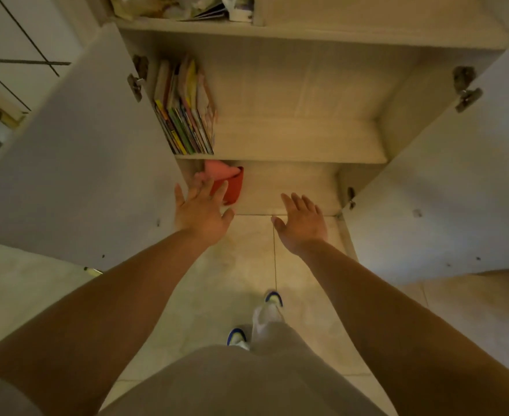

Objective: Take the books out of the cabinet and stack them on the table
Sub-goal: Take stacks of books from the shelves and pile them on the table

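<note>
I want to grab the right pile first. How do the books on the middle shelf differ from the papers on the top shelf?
The books stand on edge in a tidy row against the cabinet's left wall; the papers lie in a loose, crumpled heap. The books show bright spines of yellow, green and red; the papers look mostly pale. The books are in full view; the papers are cut off by the picture's top edge. Both sit at the left of their shelves, and neither hand touches them.

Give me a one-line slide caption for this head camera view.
Both open hands, left and right, reach toward the open cabinet; books stand upright on its shelf.
</note>
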